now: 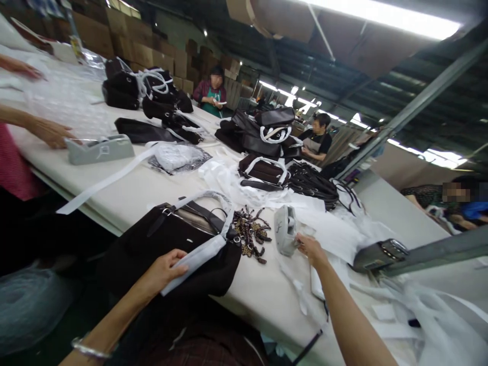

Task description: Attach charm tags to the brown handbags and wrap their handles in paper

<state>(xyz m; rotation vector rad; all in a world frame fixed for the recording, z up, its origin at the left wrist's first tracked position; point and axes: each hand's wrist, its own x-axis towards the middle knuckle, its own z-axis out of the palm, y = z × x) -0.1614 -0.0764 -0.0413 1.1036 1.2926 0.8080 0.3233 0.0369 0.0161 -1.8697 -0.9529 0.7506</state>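
Observation:
A dark brown handbag (179, 254) lies at the table's near edge, with white wrapping around its raised handle. My left hand (171, 267) is closed on the loose end of the white wrapping strip (202, 256), thumb on top, over the bag's front. At the end of a grey tape dispenser (284, 231), my right hand (310, 249) pinches what appears to be the tape; the clear strip itself hardly shows. Between bag and dispenser sits a pile of brown beaded and leopard-patterned straps (251, 234).
Dark bags (263, 132) with white-wrapped handles are heaped farther back. Another grey tape dispenser (101, 149) stands at left, near a co-worker's hands (49, 129) and bubble wrap (64, 101). A dark cylinder (379, 254) lies at right by a metal post. Other people work beyond.

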